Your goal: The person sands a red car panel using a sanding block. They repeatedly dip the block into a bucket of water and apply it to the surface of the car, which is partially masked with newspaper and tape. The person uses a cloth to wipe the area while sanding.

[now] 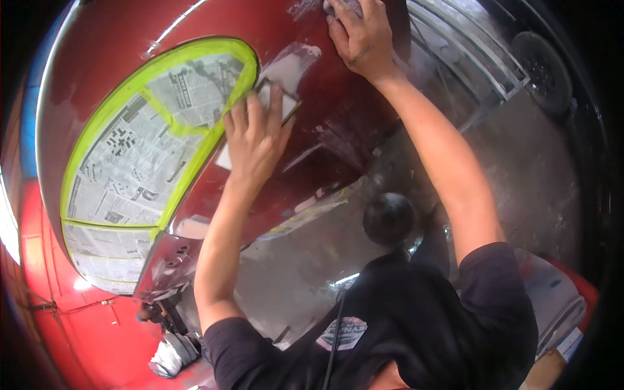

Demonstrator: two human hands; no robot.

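My left hand [253,133] is closed over a long, flat sanding block [286,104], whitish with a dark edge, pressed on the dark red car body panel [214,16]. Its other end shows past my fingers by the masked window. Just beyond the block is a pale filler patch [292,65] on the paint. My right hand [364,42] reaches to the far top edge of the view, fingers bent over a greyish pad [348,6] against the same panel. Most of that pad is hidden or cut off, so its kind is unclear. Whitish smears lie around it.
Newspaper [123,166] edged with yellow-green tape [68,172] covers the car's side windows at left. A round black object [388,219] is on the grey floor below. Metal rails [468,42] and a wheel [543,71] are at far right. A red wall [84,331] stands lower left.
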